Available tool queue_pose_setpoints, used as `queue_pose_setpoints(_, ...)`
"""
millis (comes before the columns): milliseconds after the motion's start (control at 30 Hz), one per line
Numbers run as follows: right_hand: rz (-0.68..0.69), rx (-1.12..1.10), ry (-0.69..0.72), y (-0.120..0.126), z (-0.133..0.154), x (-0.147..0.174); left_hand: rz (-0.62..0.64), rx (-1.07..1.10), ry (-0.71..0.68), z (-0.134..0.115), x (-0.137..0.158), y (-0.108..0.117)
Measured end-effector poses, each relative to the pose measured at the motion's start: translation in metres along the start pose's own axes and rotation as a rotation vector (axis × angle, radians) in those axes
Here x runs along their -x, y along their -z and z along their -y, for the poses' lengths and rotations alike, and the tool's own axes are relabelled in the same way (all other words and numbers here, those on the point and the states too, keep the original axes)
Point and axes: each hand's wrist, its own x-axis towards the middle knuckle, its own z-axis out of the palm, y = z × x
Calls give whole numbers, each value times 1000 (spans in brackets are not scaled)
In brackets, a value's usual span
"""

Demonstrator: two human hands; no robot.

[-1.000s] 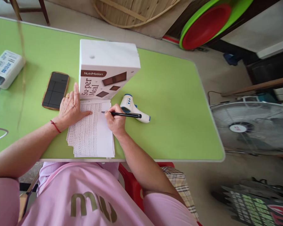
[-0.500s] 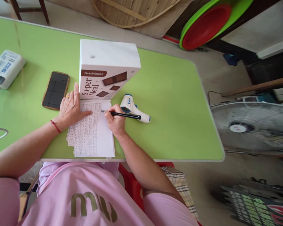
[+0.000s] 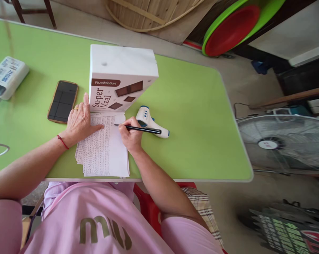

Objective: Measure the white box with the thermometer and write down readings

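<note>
My right hand is closed round a black pen, its tip at the paper beside the last written column. The sheets of paper lie in a loose stack near the table's front edge, with dense handwriting over the left and middle. My left hand lies flat with thumb spread, across the left edge of the paper and the table. Its fingertips reach the lower left corner of a white box standing upright, printed "Su-per Meal". Just beyond my right hand lies a white and blue infrared thermometer.
A phone lies left of the box on the green table. Farther left is a white power bank with a cable plugged in. A fan stands beyond the table's right edge.
The pen's rear end has swung slightly to the right, and my right hand has shifted very little. My left hand, the paper and the box stay where they were.
</note>
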Motion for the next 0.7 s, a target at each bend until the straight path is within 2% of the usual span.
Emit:
queue_pose_setpoints(133,-71,-10,42,3,-1,-1,-8,4,0,1,0,-2)
queue_pose_setpoints(233,-110,71,62,9,-2,-3,-24,23,-24,4,0,-4)
queue_pose_setpoints(367,-89,207,306,21,5,-7,-37,34,-24,7,0,-5)
queue_pose_setpoints(433,-31,322,417,26,12,-9,-70,46,-38,11,-1,-7)
queue_pose_setpoints(533,125,478,509,31,20,-7,-164,106,-115,22,-6,-12)
queue_pose_setpoints(700,419,494,581,32,21,-3,-209,313,-237,39,-20,-19)
